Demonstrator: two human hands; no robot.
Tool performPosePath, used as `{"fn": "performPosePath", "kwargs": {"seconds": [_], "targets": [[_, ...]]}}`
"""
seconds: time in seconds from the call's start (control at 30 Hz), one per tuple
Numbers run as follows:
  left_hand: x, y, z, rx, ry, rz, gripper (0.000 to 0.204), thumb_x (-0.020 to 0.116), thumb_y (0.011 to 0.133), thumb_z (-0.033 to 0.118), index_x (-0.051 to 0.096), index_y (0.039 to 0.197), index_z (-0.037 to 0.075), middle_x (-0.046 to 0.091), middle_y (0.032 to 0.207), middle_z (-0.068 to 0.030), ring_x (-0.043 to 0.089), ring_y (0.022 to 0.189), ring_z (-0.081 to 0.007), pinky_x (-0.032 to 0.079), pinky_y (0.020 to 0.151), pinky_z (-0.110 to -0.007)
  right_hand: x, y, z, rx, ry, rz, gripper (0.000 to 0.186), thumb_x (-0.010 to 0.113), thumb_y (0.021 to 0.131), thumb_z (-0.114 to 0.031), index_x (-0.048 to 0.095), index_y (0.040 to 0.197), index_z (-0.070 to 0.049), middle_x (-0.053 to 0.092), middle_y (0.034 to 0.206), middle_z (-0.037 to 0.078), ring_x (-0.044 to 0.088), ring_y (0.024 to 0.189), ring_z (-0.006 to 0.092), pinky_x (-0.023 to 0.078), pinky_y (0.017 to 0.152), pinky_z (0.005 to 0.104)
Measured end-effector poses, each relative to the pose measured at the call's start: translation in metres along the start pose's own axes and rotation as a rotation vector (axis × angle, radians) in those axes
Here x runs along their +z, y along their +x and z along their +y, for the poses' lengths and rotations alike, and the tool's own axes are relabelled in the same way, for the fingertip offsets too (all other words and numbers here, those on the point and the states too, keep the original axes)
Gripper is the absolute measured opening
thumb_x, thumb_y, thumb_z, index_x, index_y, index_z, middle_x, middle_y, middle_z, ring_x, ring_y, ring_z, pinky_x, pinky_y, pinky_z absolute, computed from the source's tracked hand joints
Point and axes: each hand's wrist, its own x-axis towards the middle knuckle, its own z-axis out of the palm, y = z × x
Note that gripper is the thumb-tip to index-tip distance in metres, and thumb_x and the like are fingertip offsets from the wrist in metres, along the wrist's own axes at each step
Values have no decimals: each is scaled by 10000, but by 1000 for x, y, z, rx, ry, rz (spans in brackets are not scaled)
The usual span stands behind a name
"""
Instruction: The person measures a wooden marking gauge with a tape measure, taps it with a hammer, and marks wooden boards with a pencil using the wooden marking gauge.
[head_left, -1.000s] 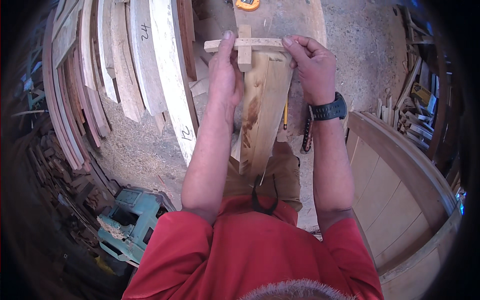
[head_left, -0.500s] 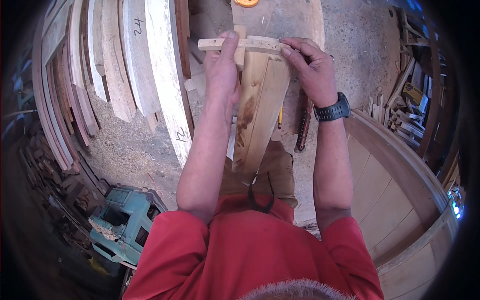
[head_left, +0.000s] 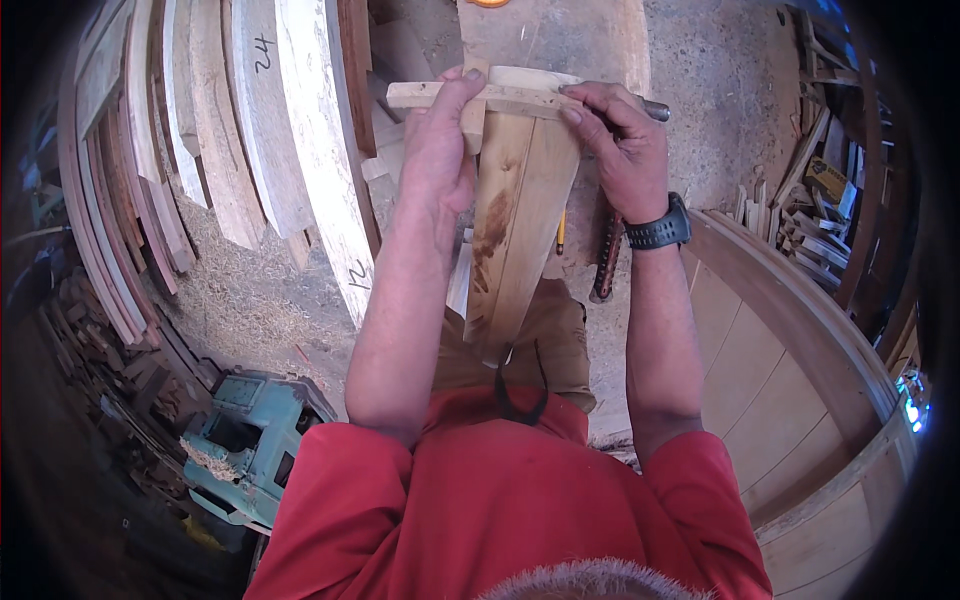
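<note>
Sawdust floor (head_left: 250, 300), curved planks (head_left: 300, 150) upper left; left hand (head_left: 440, 150) and right hand (head_left: 625, 150), fingers closed, gripping wooden crosspiece (head_left: 520, 97) atop tapered board (head_left: 515, 230).

Bright, even daylight falls from above; the sawdust floor (head_left: 250, 290) and concrete are well lit. Shadows are soft and short. Fisheye distortion bends straight edges near the rim, which darkens to black vignette. Centre focus is sharp.
</note>
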Motion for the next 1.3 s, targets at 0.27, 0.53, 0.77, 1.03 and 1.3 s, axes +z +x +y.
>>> {"fn": "performPosePath", "kwargs": {"seconds": [0.27, 0.53, 0.77, 1.03, 1.3], "targets": [[8, -1, 1, 6, 4, 64, 386, 671, 958, 180, 629, 1288, -15, 680, 1185, -115, 641, 1090, -198, 523, 964, -356, 13, -3, 12, -89, -91, 111, 223, 744, 953, -121, 731, 1152, -20, 659, 1233, 128, 643, 1067, 191, 509, 906, 294], [4, 6, -3, 45, -20, 33, 481, 755, 937, 185, 588, 1339, -20, 667, 1242, -97, 645, 1150, -204, 521, 1012, -356, 20, 0, 27, -54, 57, 155, 225, 760, 949, -146, 723, 1131, -18, 701, 1158, 111, 639, 967, 162, 501, 842, 272], [9, 23, -4, 77, 12, 68, 430, 763, 934, 199, 631, 1269, -36, 690, 1187, -117, 680, 1075, -207, 552, 967, -365, 24, 9, 32, 13, -31, 213, 227, 773, 938, -168, 731, 1104, -19, 733, 990, 80, 573, 710, 135, 482, 672, 272], [13, 50, -4, -16, -2, 116, 439, 739, 914, 201, 621, 1247, -60, 705, 1082, -140, 683, 1033, -230, 559, 916, -379, 26, 24, 31, 14, 60, 255, 243, 733, 973, -187, 715, 1130, -2, 736, 885, 78, 599, 680, 116, 499, 653, 277], [-2, 19, -6, 18, -13, 71, 530, 720, 939, 221, 559, 1371, -40, 635, 1291, -147, 639, 1145, -221, 534, 978, -378, 18, -3, 7, -8, -112, 199, 248, 770, 941, -184, 725, 1137, -38, 726, 1074, 95, 674, 951, 151, 517, 855, 260]]}}
